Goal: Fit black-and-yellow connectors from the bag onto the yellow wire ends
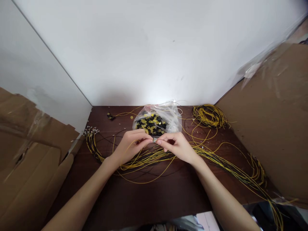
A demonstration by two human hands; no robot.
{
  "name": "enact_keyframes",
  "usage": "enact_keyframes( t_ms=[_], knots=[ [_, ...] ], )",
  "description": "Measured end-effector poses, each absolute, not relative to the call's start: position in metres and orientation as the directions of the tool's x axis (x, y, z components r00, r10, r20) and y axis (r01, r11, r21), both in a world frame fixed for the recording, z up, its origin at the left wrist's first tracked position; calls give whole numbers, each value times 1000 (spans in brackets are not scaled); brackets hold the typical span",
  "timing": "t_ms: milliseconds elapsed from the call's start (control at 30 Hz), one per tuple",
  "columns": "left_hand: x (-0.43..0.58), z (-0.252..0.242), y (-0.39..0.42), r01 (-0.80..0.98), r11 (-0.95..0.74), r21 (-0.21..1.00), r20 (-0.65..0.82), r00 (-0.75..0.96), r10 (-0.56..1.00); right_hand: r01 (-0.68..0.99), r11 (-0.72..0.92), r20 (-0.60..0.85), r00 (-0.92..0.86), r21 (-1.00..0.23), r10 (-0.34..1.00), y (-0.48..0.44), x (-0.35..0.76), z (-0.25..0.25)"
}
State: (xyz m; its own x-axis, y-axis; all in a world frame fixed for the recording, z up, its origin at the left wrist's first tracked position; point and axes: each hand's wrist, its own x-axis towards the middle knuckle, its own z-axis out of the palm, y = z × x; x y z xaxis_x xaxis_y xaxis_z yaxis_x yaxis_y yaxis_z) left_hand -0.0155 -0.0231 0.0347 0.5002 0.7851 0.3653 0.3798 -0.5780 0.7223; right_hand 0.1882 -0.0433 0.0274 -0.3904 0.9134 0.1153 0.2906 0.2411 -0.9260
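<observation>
My left hand (131,144) and my right hand (175,146) meet over the middle of a dark wooden table (154,195). Both are pinched together on a small piece and a thin yellow wire end (154,140) between the fingertips; the piece is too small to name. Just behind the hands lies a clear plastic bag (157,120) filled with small black and yellow connectors. A long bundle of yellow and black wires (216,160) runs under the hands and off to the right.
A coil of yellow wire (209,115) lies at the back right. Another wire bundle with metal terminals (91,134) curves at the left. Cardboard sheets (29,154) (274,128) flank the table. A white wall stands behind.
</observation>
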Motion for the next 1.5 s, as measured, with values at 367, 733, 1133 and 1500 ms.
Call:
enact_keyframes(
  t_ms=[367,733,1133,1500],
  knots=[
    [-38,28,2,110,-304,946,322,-240,916,267,-21,-94,-266,-964,959,-35,243,41],
    [-40,24,9,-57,-354,933,322,-302,897,422,-247,-351,-191,-873,917,-37,290,40],
    [-41,25,9,-26,-346,938,321,-310,895,-43,-68,-78,323,-997,943,-34,300,40],
    [-35,36,-8,-119,-417,901,428,85,900,-882,166,30,170,-440,985,-27,300,42]
  ],
)
